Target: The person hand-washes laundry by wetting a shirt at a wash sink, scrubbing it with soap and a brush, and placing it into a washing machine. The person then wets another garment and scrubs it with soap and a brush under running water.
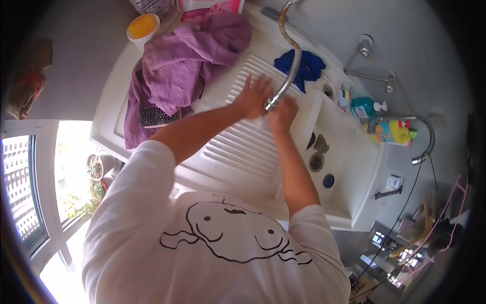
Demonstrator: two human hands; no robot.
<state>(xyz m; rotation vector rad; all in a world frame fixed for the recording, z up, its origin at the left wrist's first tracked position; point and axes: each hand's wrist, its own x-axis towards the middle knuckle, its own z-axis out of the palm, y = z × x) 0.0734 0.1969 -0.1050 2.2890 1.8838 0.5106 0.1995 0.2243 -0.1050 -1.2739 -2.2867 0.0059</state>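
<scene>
Fingers spread, my left hand [253,96] is over the ribbed washboard [243,147] of the white sink and holds nothing. Just to its right, my right hand [283,115] is beside the metal nozzle of the flexible faucet hose [291,71]. The fingers of that hand are blurred and partly hidden, so its grip is unclear. A crumpled purple cloth [174,71] lies on the left of the sink, with a dark-bristled brush [158,117] on its lower part. A blue cloth [304,68] lies behind the nozzle.
The basin [349,157] at right has a drain [316,161] and a round dark blue cap [329,181]. A teal pump bottle [362,107] and a yellow bottle [395,133] stand along its right edge. A white tub [143,28] with yellow contents is at the back left.
</scene>
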